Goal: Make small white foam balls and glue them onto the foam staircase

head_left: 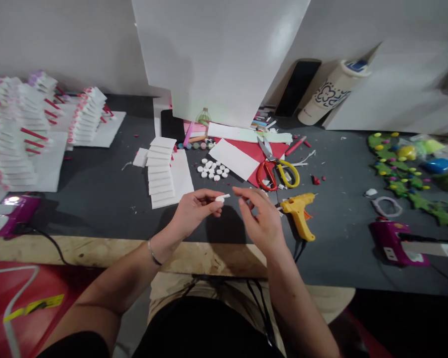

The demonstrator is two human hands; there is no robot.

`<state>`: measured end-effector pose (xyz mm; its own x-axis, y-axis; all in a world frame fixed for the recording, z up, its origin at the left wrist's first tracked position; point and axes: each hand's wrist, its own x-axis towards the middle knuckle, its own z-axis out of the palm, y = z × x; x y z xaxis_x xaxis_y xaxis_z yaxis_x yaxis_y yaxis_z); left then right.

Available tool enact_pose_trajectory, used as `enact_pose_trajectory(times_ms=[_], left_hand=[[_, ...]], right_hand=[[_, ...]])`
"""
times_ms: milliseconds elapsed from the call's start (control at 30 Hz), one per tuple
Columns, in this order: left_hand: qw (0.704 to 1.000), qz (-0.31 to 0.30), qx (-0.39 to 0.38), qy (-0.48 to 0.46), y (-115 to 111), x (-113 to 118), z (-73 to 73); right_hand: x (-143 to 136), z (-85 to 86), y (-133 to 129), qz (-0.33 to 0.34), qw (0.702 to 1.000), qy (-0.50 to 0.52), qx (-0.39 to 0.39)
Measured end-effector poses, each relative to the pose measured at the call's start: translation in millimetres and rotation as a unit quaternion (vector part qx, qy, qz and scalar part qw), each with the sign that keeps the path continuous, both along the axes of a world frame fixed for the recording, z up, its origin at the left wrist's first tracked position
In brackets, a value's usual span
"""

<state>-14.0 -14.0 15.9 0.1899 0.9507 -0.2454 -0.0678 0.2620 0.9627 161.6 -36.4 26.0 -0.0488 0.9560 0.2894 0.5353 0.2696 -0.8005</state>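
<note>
The left hand (194,211) pinches a small white piece (220,198) between thumb and fingertips, nearly closed on it, above the near edge of the dark table (108,199). A flat tail juts right from the piece, toward the right hand (262,219), whose thumb and forefinger stand parted just beside the tail without touching it; nothing shows between them, though I cannot tell whether the curled fingers hide anything. The piece looks like thin rolled paper or foam, so it is probably very light, soft and easily crushed, more likely to spring loose than to slip. A gentle pinch across the round part should keep it tight, and the tail's free tip seems the best hold for the other side. Just beyond lie white discs (211,171); white panels (160,176) are left of them, scissors (272,158) to the right, and a glue gun (297,208) right of the right hand.
</note>
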Motion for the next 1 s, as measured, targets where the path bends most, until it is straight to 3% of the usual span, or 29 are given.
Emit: enact_pose_trajectory(times_ms=[600, 1000], left_hand=[[1.0, -0.004, 0.002, 0.017, 2.6, 0.3, -6.0], [0.999, 0.037, 0.006, -0.001, 2.5, 1.6, -4.4]], right_hand=[[-1.8, -8.1, 2.5, 0.047, 0.997, -0.029, 0.059], [-5.6, -10.6, 1.3, 0.059, 0.992, -0.041, 0.1]])
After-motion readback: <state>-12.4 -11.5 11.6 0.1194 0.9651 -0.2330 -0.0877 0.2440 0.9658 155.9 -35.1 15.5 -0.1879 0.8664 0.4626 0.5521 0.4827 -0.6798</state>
